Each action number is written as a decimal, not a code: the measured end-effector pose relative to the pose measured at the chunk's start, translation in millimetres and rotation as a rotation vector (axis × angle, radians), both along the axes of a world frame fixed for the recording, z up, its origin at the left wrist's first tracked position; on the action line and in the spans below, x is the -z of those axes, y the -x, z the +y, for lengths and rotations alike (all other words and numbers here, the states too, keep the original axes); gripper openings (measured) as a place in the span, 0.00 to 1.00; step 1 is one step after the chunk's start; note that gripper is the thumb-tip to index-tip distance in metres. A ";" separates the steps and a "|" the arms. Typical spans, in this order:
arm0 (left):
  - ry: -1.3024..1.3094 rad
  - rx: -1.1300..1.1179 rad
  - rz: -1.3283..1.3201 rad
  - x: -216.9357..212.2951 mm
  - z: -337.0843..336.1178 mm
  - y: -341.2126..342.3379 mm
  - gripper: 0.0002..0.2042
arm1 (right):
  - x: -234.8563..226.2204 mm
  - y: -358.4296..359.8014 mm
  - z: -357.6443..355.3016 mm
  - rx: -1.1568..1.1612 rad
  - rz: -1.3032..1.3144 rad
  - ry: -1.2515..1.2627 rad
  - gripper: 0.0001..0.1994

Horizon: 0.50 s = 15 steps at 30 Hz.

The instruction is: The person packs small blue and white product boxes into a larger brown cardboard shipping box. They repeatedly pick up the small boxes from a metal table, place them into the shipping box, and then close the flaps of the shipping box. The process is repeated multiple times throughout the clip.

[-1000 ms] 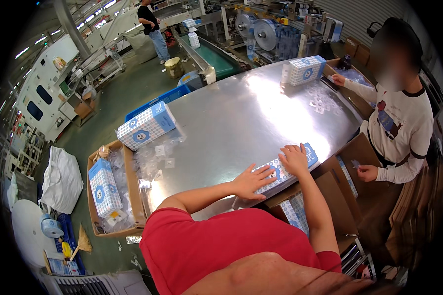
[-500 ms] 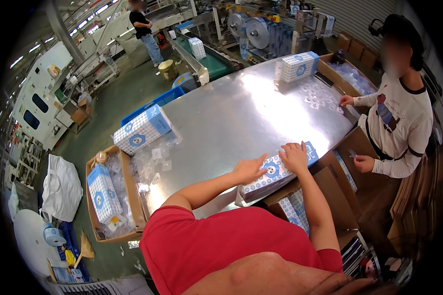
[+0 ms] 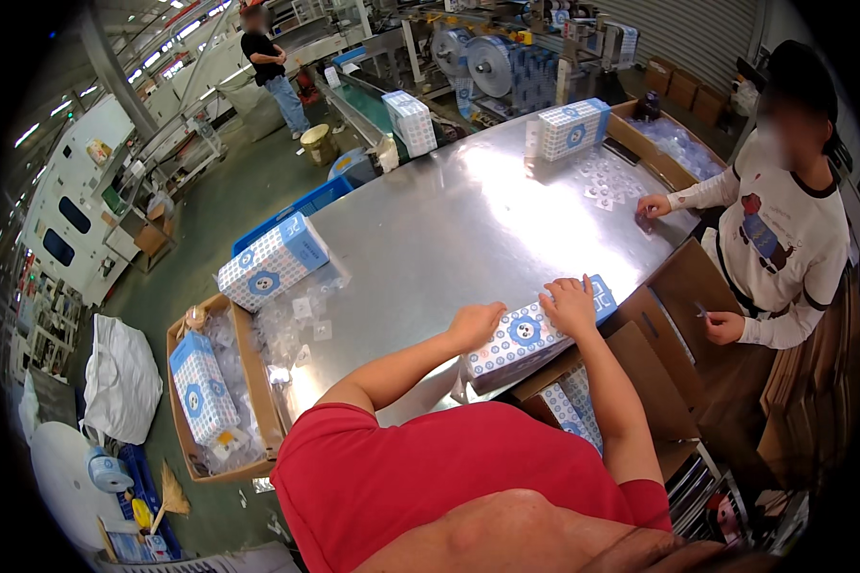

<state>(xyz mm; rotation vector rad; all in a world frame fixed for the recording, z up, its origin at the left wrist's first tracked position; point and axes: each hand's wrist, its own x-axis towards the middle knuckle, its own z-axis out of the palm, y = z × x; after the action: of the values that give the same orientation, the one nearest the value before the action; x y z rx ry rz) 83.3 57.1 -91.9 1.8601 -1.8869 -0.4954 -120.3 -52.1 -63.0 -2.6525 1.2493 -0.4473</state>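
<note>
A long white-and-blue printed pack in clear film (image 3: 525,330) lies at the near edge of the metal table. My left hand (image 3: 477,327) is at its left part, with the fingers curled at its far edge and their tips partly hidden. Over its right part lies my right hand (image 3: 570,307), fingers bent across the top toward the far edge. Just below the pack, an open cardboard carton (image 3: 640,369) holds more such packs (image 3: 569,405), partly covered by my right forearm.
Another pack (image 3: 273,262) sits on the table's left side beside loose clear bags (image 3: 282,325). A cardboard tray (image 3: 270,382) holds bags and a pack. At right, a co-worker (image 3: 779,220) handles small clear pieces. A green conveyor (image 3: 361,107) meets the far edge.
My left hand has drawn its outstretched fingers in from the pack's top to its far edge. A pack on the conveyor has slid toward the table. The co-worker's hand has moved along the table.
</note>
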 end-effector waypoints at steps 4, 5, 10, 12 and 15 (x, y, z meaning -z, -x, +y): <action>0.063 0.003 0.014 4.3 -1.5 -2.5 0.13 | -0.7 -0.3 0.6 0.000 0.001 -0.002 0.17; 0.060 -0.002 0.018 4.6 -2.1 -3.4 0.13 | -1.4 -0.6 0.6 -0.001 0.004 -0.005 0.17; 0.032 0.022 0.048 2.8 -9.2 -7.4 0.14 | 3.5 1.0 -1.7 0.008 -0.015 0.017 0.17; 0.011 0.055 0.094 9.7 -16.1 -11.6 0.14 | 4.4 3.0 -0.4 0.012 -0.020 0.031 0.17; -0.135 0.087 -0.115 -5.3 -43.0 -21.6 0.15 | 5.7 6.8 0.4 0.035 -0.018 0.052 0.16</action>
<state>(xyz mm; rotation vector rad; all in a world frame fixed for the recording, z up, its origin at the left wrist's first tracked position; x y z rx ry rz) 104.9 14.1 -86.6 1.9354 -2.0640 -0.5685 -127.0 -51.7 -68.7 -2.6670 1.2979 -0.5147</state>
